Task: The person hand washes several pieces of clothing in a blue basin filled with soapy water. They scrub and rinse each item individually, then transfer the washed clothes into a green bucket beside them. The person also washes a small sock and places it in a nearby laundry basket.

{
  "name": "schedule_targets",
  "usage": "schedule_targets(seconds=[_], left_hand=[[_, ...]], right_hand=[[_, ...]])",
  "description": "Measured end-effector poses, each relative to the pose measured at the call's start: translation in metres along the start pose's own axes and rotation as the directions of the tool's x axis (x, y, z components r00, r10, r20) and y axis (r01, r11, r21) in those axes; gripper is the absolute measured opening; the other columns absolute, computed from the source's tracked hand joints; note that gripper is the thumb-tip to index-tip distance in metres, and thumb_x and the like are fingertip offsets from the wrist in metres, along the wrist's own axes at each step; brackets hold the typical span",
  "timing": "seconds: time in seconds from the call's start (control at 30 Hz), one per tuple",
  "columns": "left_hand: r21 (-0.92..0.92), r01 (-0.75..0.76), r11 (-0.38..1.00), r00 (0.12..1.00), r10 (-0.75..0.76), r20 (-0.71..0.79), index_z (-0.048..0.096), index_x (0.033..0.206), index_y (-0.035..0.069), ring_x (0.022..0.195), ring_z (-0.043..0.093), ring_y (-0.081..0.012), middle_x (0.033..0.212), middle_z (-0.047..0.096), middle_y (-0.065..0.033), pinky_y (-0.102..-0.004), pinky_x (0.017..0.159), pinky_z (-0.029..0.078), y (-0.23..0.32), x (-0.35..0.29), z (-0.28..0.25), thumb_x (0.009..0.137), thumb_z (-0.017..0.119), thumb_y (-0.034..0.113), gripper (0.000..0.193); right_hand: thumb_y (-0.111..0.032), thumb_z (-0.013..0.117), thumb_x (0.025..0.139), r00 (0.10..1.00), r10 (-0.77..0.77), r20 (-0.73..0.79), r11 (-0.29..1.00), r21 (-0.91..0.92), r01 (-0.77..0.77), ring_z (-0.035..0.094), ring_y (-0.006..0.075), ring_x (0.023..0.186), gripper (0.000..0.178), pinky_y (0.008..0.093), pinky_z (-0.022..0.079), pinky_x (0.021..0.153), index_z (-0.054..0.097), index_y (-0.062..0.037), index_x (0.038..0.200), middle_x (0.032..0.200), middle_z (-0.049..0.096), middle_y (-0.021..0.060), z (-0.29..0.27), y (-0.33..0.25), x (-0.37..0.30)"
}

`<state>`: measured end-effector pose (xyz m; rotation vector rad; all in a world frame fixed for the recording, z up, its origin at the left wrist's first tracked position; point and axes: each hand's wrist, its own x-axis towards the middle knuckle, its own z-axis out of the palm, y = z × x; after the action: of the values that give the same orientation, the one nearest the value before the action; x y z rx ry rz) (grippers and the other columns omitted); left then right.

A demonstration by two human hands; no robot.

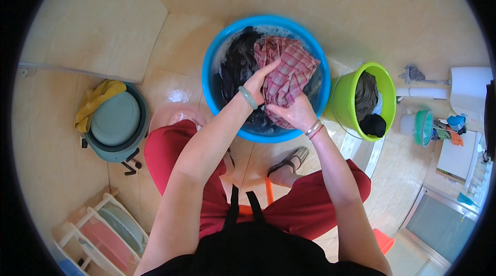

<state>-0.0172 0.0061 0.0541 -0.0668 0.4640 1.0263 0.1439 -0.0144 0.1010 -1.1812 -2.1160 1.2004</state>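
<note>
A wet red plaid cloth garment [290, 67] is bunched up over a round blue basin [208, 72]. My left hand [257, 84], with a pale green bangle at the wrist, grips the garment's left side, thumb laid across the fabric. From below, my right hand [296, 113] is closed on the lower part of the same garment. Dark wet clothes [238, 64] lie in sudsy water at the basin's left. Folds of cloth hide some of my fingertips.
Right of the basin stands a lime green bucket [349, 98] with dark clothes in it. A grey-green tub [114, 116] with a yellow cloth [101, 101] stands at the left. A white rack [103, 229] holding basins is at lower left. Walls rise behind the basin.
</note>
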Motion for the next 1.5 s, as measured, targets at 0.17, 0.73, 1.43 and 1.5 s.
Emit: schedule_targets(seconds=[0.17,0.73,1.43,1.5], left_hand=[[0.114,-0.106,0.988,0.965,0.13,-0.227,0.061,0.116,0.004,0.101,0.065,-0.0249,0.112,0.068,-0.0106,-0.0428,0.096,0.049,-0.006,0.011,-0.009,0.083,0.068,0.021,0.038],[0.694,-0.046,0.718,0.94,0.266,-0.213,0.019,0.15,0.008,0.127,0.046,-0.0223,0.144,0.041,-0.0142,-0.0369,0.106,0.039,0.001,-0.016,0.064,0.09,0.056,0.015,0.072],[0.943,-0.275,-0.187,0.781,0.529,0.333,0.03,0.148,0.01,0.126,0.048,-0.0379,0.137,0.046,-0.0268,-0.0406,0.104,0.043,0.0,-0.025,0.067,0.06,0.086,0.034,0.106],[0.983,-0.182,-0.001,0.802,0.579,0.149,0.04,0.14,0.002,0.114,0.059,-0.0297,0.121,0.06,-0.0208,-0.0351,0.098,0.046,0.002,-0.021,0.065,0.061,0.084,0.03,0.095]], right_hand=[[-0.037,0.063,0.093,0.912,0.285,0.296,0.486,0.775,-0.404,0.051,0.0238,0.124,0.057,0.0371,0.038,0.105,0.046,-0.0033,0.136,0.136,0.052,0.0111,-0.019,0.039,-0.01],[-0.024,0.053,0.096,0.939,0.293,-0.182,0.315,0.945,0.085,0.055,0.0262,0.119,0.045,0.0425,0.045,0.101,0.042,-0.0062,0.136,0.13,0.055,0.0115,-0.046,0.034,0.051],[-0.005,0.054,0.087,0.947,0.307,-0.093,0.589,0.8,-0.112,0.053,0.018,0.117,0.05,0.0321,0.042,0.1,0.046,-0.0014,0.136,0.13,0.055,0.0102,-0.046,-0.012,0.06],[-0.007,0.054,0.087,0.958,0.269,-0.098,0.534,0.843,-0.064,0.052,0.019,0.118,0.055,0.0328,0.041,0.101,0.043,-0.0022,0.141,0.13,0.054,0.0115,-0.05,-0.007,0.06]])
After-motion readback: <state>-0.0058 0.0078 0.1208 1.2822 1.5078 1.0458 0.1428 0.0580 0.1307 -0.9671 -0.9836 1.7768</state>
